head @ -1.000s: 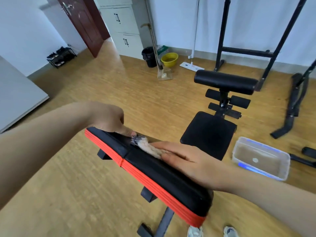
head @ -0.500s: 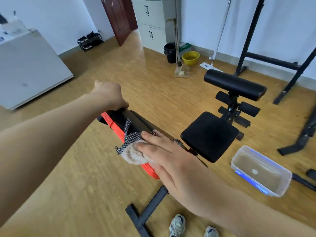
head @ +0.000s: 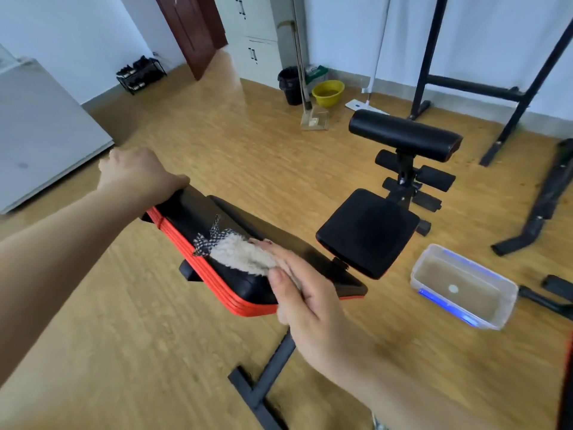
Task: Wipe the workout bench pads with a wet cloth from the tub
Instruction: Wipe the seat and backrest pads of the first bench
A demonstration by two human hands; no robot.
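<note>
The bench's back pad [head: 235, 274], black with a red edge, runs from the left toward the middle of the view. My left hand [head: 136, 173] grips its far left end. A fluffy beige cloth [head: 238, 252] with a checkered corner lies on the pad near the red edge, and my right hand [head: 297, 287] presses flat on it. The black seat pad [head: 366, 231] and a cylindrical knee pad [head: 403, 135] sit further right. A clear plastic tub [head: 465, 287] of cloudy water stands on the floor to the right of the seat.
The bench's black foot bar [head: 260, 383] crosses the wooden floor below my right hand. A black rack frame [head: 471, 88] stands at the back right. A yellow basin [head: 328, 93], black bin [head: 290, 85] and mop lean by the far wall. A white cabinet [head: 40, 131] stands at left.
My right hand has slid the cloth from the pad's red side edge back onto its top and nearer to me. My left hand still holds the far end.
</note>
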